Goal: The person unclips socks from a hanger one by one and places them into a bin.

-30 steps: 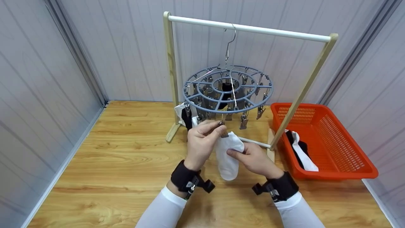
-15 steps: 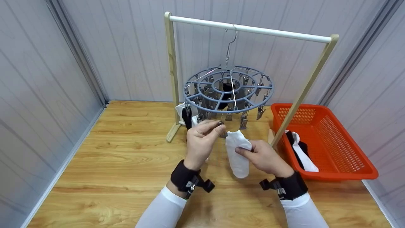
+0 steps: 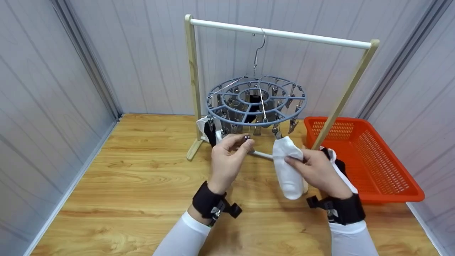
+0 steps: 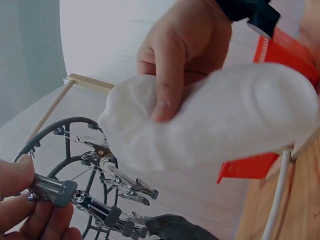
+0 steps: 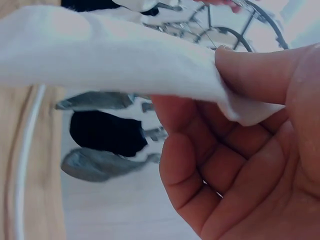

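My right hand (image 3: 320, 172) pinches a white sock (image 3: 287, 177) by its edge between thumb and fingers. The sock hangs down, its upper end near a clip (image 3: 276, 132) at the ring's front right; whether they touch cannot be told. My left hand (image 3: 227, 158) pinches another metal clip (image 4: 54, 190) with grey tips; no cloth is seen in it. Both clips belong to a round blue-grey clip hanger (image 3: 245, 124), hung from a white bar. A black sock (image 5: 107, 132) and grey socks (image 5: 100, 165) are clipped under the ring.
An orange basket (image 3: 376, 197) with black and white socks in it stands at the right. The drying rack's wooden posts (image 3: 191, 71) flank the hanger, and its white bar (image 3: 302, 34) runs above. Black and white socks (image 3: 209, 131) hang at the left of the ring.
My right hand has carried the white sock rightward, away from the clip in my left hand, towards the clip at the front right. My left hand has stayed nearly in place.
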`<state>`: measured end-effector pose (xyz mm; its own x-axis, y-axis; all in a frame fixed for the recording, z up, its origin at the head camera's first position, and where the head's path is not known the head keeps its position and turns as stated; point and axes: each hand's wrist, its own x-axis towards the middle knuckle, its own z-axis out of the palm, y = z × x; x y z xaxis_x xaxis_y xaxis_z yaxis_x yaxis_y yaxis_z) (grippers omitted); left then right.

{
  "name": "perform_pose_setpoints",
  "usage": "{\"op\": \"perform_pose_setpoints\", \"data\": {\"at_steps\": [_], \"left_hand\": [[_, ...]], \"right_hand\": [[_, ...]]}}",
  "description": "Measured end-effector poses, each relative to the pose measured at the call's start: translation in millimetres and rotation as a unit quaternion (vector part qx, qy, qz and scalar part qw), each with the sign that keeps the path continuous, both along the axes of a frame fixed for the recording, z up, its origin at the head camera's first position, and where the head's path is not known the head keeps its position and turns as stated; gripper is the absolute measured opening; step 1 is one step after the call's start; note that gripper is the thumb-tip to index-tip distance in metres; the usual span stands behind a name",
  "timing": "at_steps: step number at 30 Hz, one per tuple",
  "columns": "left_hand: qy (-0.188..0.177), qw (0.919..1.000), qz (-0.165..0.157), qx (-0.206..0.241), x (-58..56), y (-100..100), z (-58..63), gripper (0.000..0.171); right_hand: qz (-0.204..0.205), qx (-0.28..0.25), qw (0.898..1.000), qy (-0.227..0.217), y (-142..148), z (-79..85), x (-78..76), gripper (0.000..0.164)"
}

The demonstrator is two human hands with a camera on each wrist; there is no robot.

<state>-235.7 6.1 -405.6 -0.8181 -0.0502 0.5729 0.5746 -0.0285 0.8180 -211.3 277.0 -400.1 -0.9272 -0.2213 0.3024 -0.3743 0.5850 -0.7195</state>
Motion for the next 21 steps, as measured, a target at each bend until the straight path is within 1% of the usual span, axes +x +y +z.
{"op": "perform_pose_setpoints", "data": {"at_steps": [2, 6, 14, 16, 21], "left_hand": [[0.011, 0.9998, 0.01, -0.016, 0.7, 0.3, 0.3, 0.018], [0.025, 0.999, 0.017, -0.034, 1.6, 0.6, -0.4, 0.018], [0.025, 0.9984, 0.022, -0.046, 2.7, -0.1, 0.3, 0.019], [0.025, 0.9983, 0.022, -0.049, 2.7, -0.4, 0.5, 0.019], [0.025, 0.9982, 0.022, -0.051, 2.3, -0.8, -0.2, 0.019]], "right_hand": [[-0.017, -0.001, 1.0, 0.002, 6.4, 4.3, 2.1, 0.017], [-0.048, -0.008, 0.999, 0.004, 22.5, 10.4, 5.2, 0.023], [-0.105, -0.006, 0.994, 0.043, 54.6, 14.5, 6.4, 0.016], [-0.12, -0.008, 0.992, 0.041, 62.1, 15.1, 6.8, 0.018], [-0.162, -0.027, 0.986, 0.019, 82.0, 15.5, 6.5, 0.03]]}}
